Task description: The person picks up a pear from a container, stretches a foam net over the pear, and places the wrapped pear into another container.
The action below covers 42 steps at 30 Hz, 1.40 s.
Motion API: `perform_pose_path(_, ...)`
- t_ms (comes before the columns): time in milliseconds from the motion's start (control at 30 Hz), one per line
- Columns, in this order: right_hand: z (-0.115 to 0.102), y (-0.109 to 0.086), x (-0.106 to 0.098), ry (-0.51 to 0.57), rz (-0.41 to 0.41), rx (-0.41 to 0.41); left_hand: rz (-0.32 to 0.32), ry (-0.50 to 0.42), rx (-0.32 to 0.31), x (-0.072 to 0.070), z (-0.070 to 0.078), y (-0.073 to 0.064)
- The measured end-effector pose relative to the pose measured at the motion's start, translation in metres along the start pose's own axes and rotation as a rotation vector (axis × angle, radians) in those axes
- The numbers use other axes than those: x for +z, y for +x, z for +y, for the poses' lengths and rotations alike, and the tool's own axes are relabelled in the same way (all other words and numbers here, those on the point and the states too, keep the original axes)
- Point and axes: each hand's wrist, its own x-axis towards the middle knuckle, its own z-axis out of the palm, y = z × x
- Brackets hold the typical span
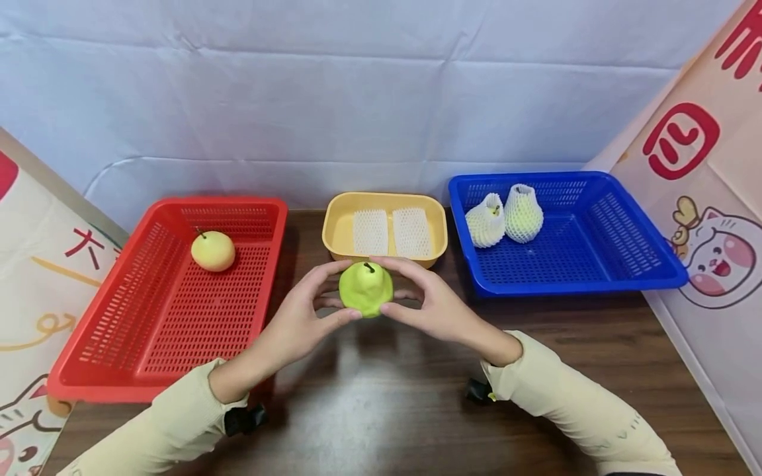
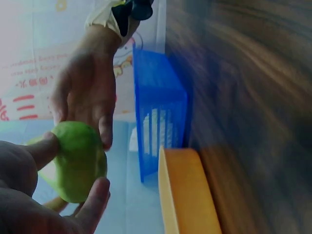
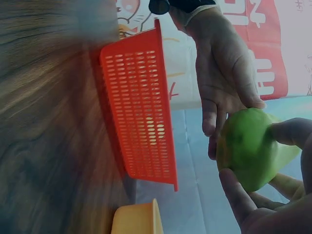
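A green pear (image 1: 368, 291), its dark stem turned up, is held above the table between both hands. My left hand (image 1: 301, 309) grips its left side with thumb and fingertips. From the other side my right hand (image 1: 436, 303) grips it the same way, thumb at the front and fingers behind. The left wrist view shows the pear's rounded green bottom (image 2: 78, 161) between the fingertips. In the right wrist view, left thumb and right fingers meet the pear (image 3: 248, 148) from opposite sides.
A red basket (image 1: 272, 264) at left contains a yellow pear (image 1: 213, 251). Behind the hands, a yellow tray (image 1: 340, 225) holds two white foam nets (image 1: 370, 233). At right, a blue basket (image 1: 601, 281) contains two pears in foam nets (image 1: 524, 215). A white cloth (image 1: 357, 99) hangs behind.
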Motion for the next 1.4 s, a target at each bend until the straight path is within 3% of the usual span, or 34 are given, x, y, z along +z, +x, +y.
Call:
perform_pose_path(300, 0.016, -0.017, -0.009, -0.017, -0.006, 0.076, 0.014, -0.025, -0.098, 0.032, -0.005, -0.004)
perform_pose_path(567, 0.037, -0.029, -0.009, -0.085, 0.003, 0.132, -0.017, -0.060, -0.190, 0.053, -0.023, -0.003)
perform_pose_path(1000, 0.067, -0.044, 0.003, -0.134, -0.030, 0.217, -0.150, 0.041, -0.288, 0.067, -0.057, -0.007)
perform_pose_path(1400, 0.073, -0.047, 0.004, -0.162, -0.049, 0.230, -0.187, 0.099, -0.263, 0.070, -0.067, -0.007)
